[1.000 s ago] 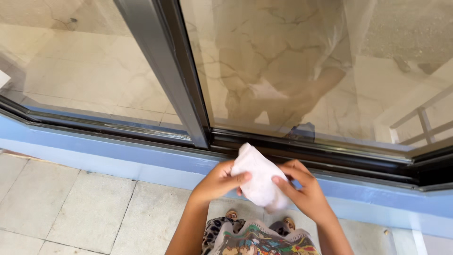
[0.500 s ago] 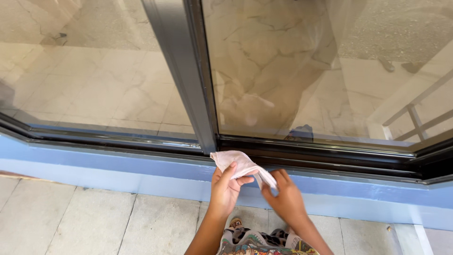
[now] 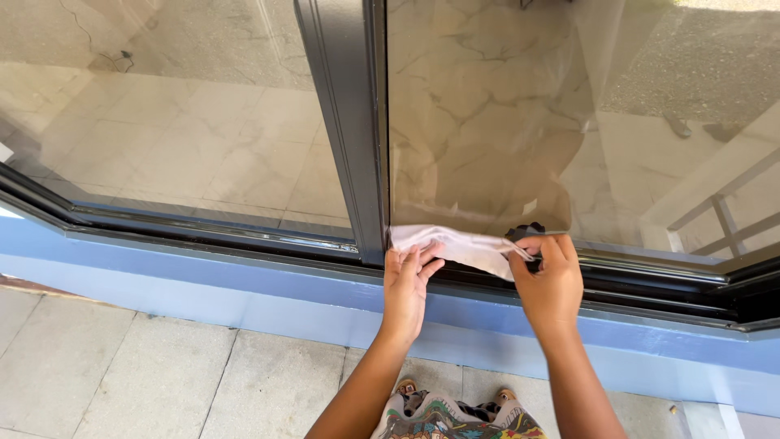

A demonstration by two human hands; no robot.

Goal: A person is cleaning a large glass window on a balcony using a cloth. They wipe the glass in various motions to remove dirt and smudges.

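1. Head view, hands: both hands hold 1 white cloth, stretched flat along the bottom edge of the right glass pane. Left hand pinches the cloth's left end between thumb and fingers, just right of the dark centre post. Right hand is closed on the cloth's right end, thumb on top.
2. Head view, cloth position: it lies against the lower edge of the pane where the glass meets the dark bottom track. The left corner touches the foot of the post. A small dark object sits at the glass edge just above the right hand's fingers; cannot tell what it is.
3. Head view, risk (judgement): the cloth sags slightly between the hands, so its lower hem could catch in the track groove. Fingertips sit close to the frame edge and could scrape it if pressed harder.
4. Head view, edges and room: the post blocks travel to the left. To the right, the bottom edge of the pane runs on open to the picture's edge. Below the track is a blue sill, then pale floor tiles; the person's feet stand near the sill. The left pane is untouched.
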